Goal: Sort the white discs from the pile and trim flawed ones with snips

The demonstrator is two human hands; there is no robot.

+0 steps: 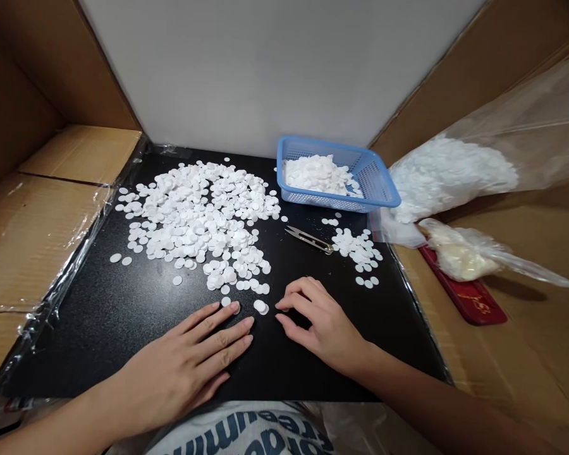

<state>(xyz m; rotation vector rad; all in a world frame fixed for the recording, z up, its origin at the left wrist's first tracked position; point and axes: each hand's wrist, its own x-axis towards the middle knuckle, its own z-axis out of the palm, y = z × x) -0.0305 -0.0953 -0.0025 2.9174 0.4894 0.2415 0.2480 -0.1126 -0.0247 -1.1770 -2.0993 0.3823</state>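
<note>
My left hand lies flat with its fingers stretched out on the black tabletop. Its fingertips reach the near edge of a large spread of thin white round discs, and one disc lies partly under a fingertip. My right hand rests on its side of the table, fingers bent, with a small gap between thumb and index fingertips. A sliver of white shows by those fingertips; its shape is mostly hidden. Between the two hands sits a small overlapping stack of discs, touched by neither.
Thread snips lie beyond my right hand, beside a smaller group of discs. Behind them stands a blue basket holding more discs. On the right are a clear bag of discs, a knotted bag and a red case. Cardboard flanks the table.
</note>
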